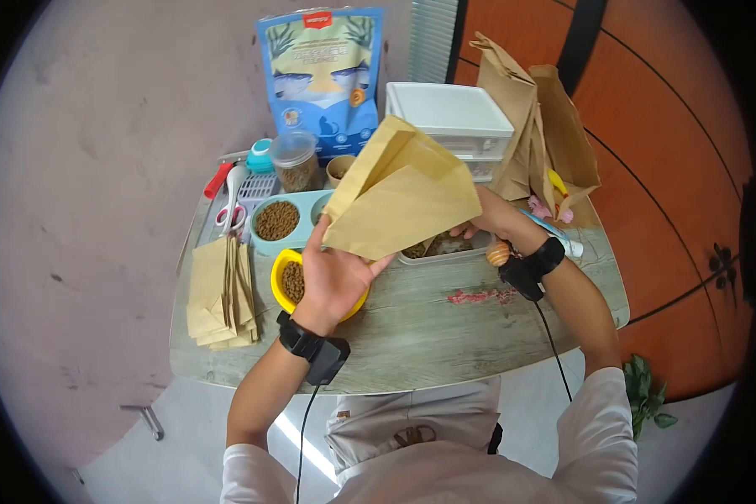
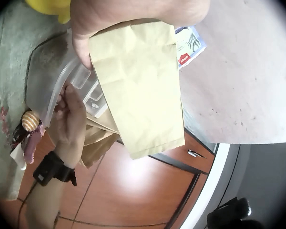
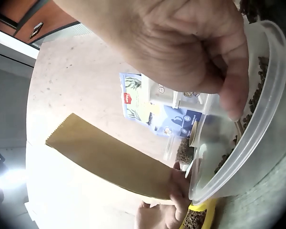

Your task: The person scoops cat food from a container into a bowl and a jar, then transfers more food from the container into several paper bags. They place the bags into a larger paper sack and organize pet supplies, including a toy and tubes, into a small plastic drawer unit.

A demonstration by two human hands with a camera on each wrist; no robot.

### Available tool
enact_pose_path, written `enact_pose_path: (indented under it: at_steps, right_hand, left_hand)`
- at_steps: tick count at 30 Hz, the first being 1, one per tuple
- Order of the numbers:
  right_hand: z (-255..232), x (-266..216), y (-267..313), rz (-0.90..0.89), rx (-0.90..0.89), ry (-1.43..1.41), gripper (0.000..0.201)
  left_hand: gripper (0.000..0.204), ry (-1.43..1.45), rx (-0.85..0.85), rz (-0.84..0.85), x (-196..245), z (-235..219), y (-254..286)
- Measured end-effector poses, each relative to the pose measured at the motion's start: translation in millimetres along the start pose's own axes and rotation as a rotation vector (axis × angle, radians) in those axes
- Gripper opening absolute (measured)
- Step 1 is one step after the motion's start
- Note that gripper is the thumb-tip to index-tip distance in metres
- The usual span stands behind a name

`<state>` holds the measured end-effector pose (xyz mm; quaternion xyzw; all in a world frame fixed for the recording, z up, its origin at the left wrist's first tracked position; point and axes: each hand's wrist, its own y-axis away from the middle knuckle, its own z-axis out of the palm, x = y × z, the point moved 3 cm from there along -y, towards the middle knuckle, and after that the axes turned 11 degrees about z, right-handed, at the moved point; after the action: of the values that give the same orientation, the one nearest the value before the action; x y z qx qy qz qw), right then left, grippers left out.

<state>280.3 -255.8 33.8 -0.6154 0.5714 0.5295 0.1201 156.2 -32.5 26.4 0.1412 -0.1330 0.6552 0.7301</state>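
A tan paper bag (image 1: 403, 197) (image 2: 138, 90) (image 3: 109, 155) is held up by the left hand (image 1: 332, 277) (image 3: 164, 210), palm up, its fingers gripping the bag's lower end. The right hand (image 1: 479, 220) (image 2: 69, 119) (image 3: 181, 52) is over a clear plastic container (image 1: 470, 253) (image 2: 47, 67) (image 3: 276, 95) of brown pellets, fingers bent down. Its thumb and fingers seem to pinch a thin tan tool (image 3: 239, 128), whose other end lies among the pellets; the grip itself is partly hidden.
Left on the table (image 1: 395, 357) lie stacked paper bags (image 1: 214, 290). Near the left hand are a yellow bowl (image 1: 279, 281) and a pale double bowl (image 1: 265, 246), both with pellets. Behind stand a jar (image 1: 296, 168), blue pouch (image 1: 323, 92), white drawers (image 1: 449, 109) and larger paper bags (image 1: 512, 109).
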Motion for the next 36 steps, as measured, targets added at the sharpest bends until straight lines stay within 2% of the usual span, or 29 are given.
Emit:
enact_pose_path:
  at_steps: [2,4,6,14,16,20,29,36]
  right_hand:
    - [-2,-1,3,-0.029,0.014,-0.028,0.022]
    - [-5,-1,3,0.011,0.01,-0.021,0.023]
    - [-9,-1,4,0.029,0.02,-0.048,0.023]
    - [-26,13,8,0.002,0.019,-0.218,0.023]
    - [-28,16,11,-0.017,0.058,-0.268,0.022]
    - [-33,19,18,-0.016,0.1,-0.291,0.021]
    - [-41,13,43,-0.105,0.16,-0.4,0.021]
    - [-59,-23,54,-0.18,0.16,-0.465,0.019]
  left_hand:
    - [0.051,-0.046,0.055,0.116,6,1,0]
    - [0.05,-0.06,0.04,0.128,10,-6,-4]
    - [0.049,-0.115,0.038,0.218,16,-9,-6]
    - [0.048,-0.186,0.015,0.28,26,-10,-7]
    - [0.048,-0.245,0.102,0.407,33,-9,-6]
    - [0.049,-0.35,0.175,0.542,42,-13,-7]
    - [0.05,-0.389,0.268,0.619,51,-23,-8]
    - [0.05,-0.424,0.28,0.547,46,-19,-7]
